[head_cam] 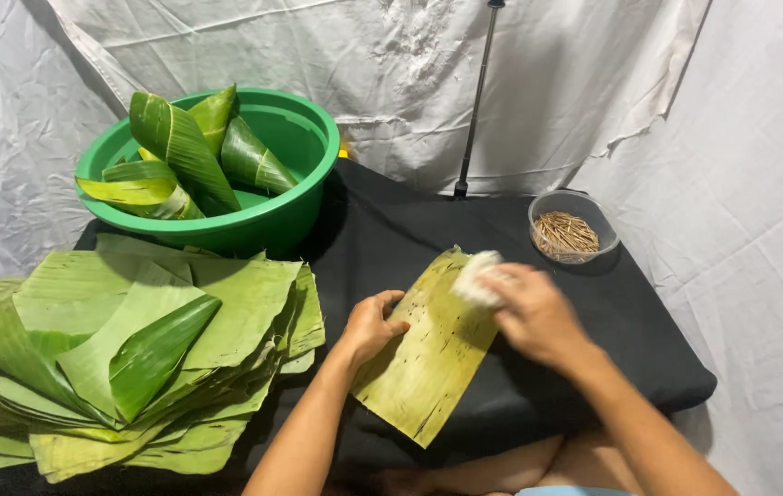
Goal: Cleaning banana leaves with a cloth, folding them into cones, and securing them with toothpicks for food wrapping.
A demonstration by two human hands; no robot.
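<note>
The black cloth covers the table in front of me, and everything sits on it. On its left side lies the big stack of banana leaves, flat and overlapping, spilling past the cloth's near edge. Behind that stack, at the cloth's far left, stands the green basin holding several leaves rolled into cones. In the middle of the cloth lies a single yellow-green leaf piece, slanting toward me. My left hand presses down on its left edge, fingers curled and flat against it. My right hand grips a small white cloth wad against the leaf's upper end. At the cloth's far right stands a small clear tub of thin brown sticks
</note>
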